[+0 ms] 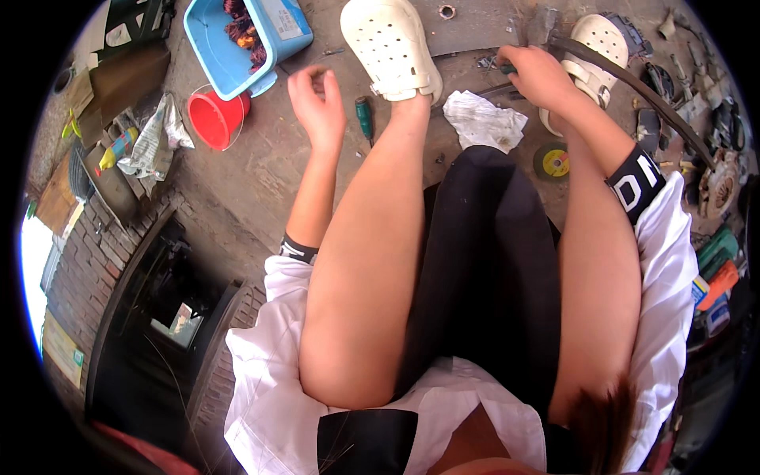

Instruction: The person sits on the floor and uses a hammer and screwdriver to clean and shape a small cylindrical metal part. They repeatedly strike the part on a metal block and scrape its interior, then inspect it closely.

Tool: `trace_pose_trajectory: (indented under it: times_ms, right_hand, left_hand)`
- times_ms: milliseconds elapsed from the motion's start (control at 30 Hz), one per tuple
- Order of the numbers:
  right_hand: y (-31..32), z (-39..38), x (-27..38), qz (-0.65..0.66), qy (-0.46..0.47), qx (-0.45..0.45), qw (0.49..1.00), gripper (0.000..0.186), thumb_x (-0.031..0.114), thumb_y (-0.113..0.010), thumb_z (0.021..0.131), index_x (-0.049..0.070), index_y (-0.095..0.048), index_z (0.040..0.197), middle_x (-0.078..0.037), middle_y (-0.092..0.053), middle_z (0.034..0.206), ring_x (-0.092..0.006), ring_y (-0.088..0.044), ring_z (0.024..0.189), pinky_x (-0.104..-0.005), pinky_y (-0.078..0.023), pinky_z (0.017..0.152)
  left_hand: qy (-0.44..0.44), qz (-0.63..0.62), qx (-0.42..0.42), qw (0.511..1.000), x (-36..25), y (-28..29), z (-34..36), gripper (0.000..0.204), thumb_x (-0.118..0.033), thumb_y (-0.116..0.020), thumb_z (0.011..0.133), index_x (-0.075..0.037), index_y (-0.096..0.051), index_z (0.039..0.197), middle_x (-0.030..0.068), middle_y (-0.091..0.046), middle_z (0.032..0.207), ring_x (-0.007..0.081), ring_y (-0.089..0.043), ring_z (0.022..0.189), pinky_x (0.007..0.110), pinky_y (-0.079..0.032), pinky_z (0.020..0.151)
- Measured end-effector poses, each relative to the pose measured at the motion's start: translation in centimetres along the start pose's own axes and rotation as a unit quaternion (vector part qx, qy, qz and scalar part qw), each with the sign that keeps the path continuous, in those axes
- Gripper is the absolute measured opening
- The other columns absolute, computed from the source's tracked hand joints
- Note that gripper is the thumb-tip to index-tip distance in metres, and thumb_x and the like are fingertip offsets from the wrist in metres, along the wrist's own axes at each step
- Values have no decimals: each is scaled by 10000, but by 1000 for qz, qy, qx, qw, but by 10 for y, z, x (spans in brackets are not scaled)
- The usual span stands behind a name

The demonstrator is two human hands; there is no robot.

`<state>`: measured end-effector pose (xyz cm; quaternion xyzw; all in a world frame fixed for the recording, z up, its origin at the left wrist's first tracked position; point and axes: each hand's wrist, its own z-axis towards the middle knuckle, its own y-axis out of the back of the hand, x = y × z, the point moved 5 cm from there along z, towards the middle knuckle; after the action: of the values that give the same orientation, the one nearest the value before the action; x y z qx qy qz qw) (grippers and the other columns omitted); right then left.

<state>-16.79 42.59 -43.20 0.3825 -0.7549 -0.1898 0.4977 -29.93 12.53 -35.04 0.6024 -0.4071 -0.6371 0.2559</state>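
My left hand (318,104) hangs in the air beside my left leg, its fingers loosely bent and apart with nothing seen in them. A screwdriver with a green handle (363,118) lies on the ground close to it. My right hand (540,77) is low by my right shoe, fingers closed. Something small and dark green shows at its fingertips, mostly hidden, so its kind is unclear. A crumpled white cloth (484,119) lies between my feet, below a flat dark metal plate (475,28). A dark bar or strap (645,91) slants past my right wrist.
A blue plastic tub (207,49) with dark reddish bundles and a small red bucket (212,119) stand at the left. A cutting disc (552,161) with a yellow centre lies by my right leg. Metal parts, including a round clutch-like plate (719,184), crowd the right.
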Motion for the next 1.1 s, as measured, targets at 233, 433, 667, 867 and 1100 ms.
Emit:
trace_pose_trajectory:
  times_ms: [233,433,667,867,1100]
  right_hand:
    - [32,13,41,-11,-64,-41,997,227,130,-679,815,76,-641,1032,-90,-659,1008,-288,-597,1072,-405,-463,892]
    - [49,47,59,104,155,-203,961,331,95,-611,811,11,-594,1131,-185,-584,1110,-373,-608,995,-438,-488,853]
    - [26,82,52,153,83,-175,969,241,137,-648,827,45,-586,1041,-181,-574,1009,-396,-600,952,-448,-492,813]
    - [22,80,56,163,71,-188,966,251,170,-682,810,43,-558,987,-190,-560,978,-413,-594,925,-462,-492,790]
    - [19,75,54,141,45,-199,969,271,167,-677,813,36,-521,992,-201,-535,1014,-433,-593,911,-488,-493,764]
  left_hand:
    - [160,155,129,966,108,-43,-92,418,-252,-742,816,10,-544,1074,183,-575,1018,361,-577,961,446,-476,833]
    - [192,131,181,956,104,-59,-85,399,-209,-739,801,23,-508,1029,209,-584,1075,387,-575,1003,455,-472,858]
    - [242,93,161,952,110,-58,-83,406,-173,-739,747,29,-511,1015,208,-587,1046,384,-577,993,456,-463,863]
    - [167,86,126,974,119,-47,-78,425,-162,-734,712,33,-533,1032,203,-581,1026,368,-580,955,445,-466,840]
    - [132,-185,-34,973,5,24,-34,273,-57,-710,836,1,-534,1037,84,-569,968,146,-564,895,297,-491,792]
